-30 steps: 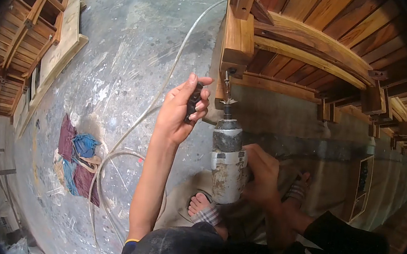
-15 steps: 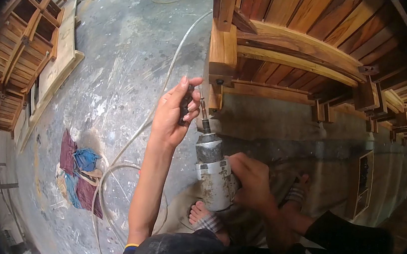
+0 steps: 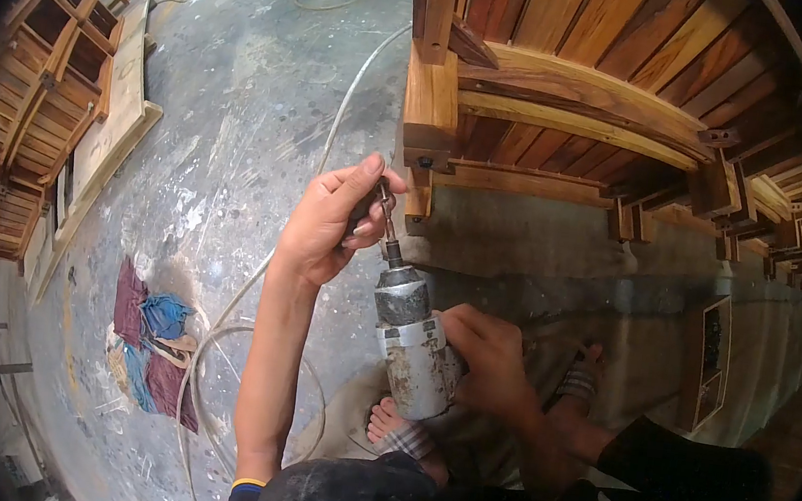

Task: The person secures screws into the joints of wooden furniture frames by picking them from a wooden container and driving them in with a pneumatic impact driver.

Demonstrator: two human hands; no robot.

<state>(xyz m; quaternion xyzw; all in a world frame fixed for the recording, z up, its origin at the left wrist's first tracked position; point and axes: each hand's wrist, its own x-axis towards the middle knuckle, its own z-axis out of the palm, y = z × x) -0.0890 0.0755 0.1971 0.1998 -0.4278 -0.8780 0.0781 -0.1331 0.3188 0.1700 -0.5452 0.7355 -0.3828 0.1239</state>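
My right hand (image 3: 492, 360) is wrapped around the grip of a worn grey impact driver (image 3: 413, 361), whose nose points up and away from me. From its chuck extends a thin driver bit (image 3: 389, 229). My left hand (image 3: 330, 218) is curled closed around small dark pieces (image 3: 362, 210) that look like screws, mostly hidden by the fingers. Its thumb and fingertips are right at the tip of the bit. Just beyond them, to the right, stands the square wooden leg (image 3: 431, 106) of a slatted piece of furniture, with a dark bolt hole near its end.
Slatted wooden furniture (image 3: 579, 73) fills the upper right, and more wooden pieces (image 3: 25, 119) stand at left. A pale hose (image 3: 348, 111) runs over the stained concrete floor. Crumpled rags (image 3: 160, 327) lie left of me. A shallow wooden box (image 3: 712, 365) is at right.
Both hands and the driver have shifted slightly left. The bit's tip has come up between the left thumb and fingers, where before it was just beside them.
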